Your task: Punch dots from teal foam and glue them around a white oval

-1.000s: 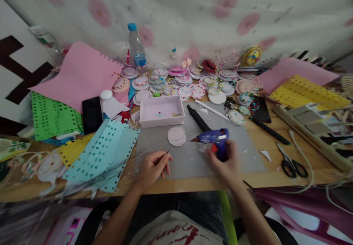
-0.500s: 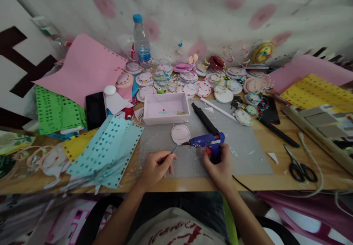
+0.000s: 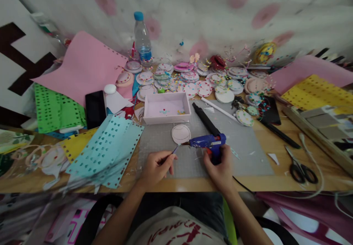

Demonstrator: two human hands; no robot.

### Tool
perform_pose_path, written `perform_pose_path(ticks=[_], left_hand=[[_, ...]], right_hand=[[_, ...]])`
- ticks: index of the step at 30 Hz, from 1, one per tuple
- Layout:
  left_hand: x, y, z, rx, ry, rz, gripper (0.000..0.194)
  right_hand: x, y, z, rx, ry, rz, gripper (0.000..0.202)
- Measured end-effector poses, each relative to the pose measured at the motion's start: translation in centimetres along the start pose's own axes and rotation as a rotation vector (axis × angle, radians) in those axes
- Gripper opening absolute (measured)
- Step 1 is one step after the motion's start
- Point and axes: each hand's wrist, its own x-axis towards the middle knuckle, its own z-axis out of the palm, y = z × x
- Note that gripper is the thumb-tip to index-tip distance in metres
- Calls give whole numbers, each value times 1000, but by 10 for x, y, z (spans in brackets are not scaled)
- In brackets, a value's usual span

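My right hand [image 3: 220, 164] is wrapped round the handle of a blue glue gun [image 3: 205, 141], whose nozzle points left. Pinched in my left hand [image 3: 160, 166] is a thin dark tool [image 3: 175, 149], and its tip meets the nozzle or lies very close to it. Something tiny and pale shows at that tip, too small to name. Just behind the tips, a round white disc [image 3: 181, 133] with a thin curved line across it lies on the grey cutting mat [image 3: 160, 138]. Neither hand touches the disc.
Behind the disc stands an open white box [image 3: 167, 107] with small beads. Many decorated discs [image 3: 190, 89] and a water bottle [image 3: 142, 41] fill the back. Patterned blue sheets [image 3: 107, 149] and a phone [image 3: 95, 110] lie left; a black stick [image 3: 205, 118] and scissors [image 3: 300, 168] lie right.
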Motion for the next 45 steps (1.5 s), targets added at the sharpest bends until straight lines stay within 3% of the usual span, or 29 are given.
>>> perform_pose_path(ticks=[36,45], left_hand=[[2,0,-2,14,-41,3,37],[3,-1,-3,8,-28,-16,38]], right_hand=[[-2,7,1,-10,-8,-58,27],[-8,5,3,-30,103,-42,36]])
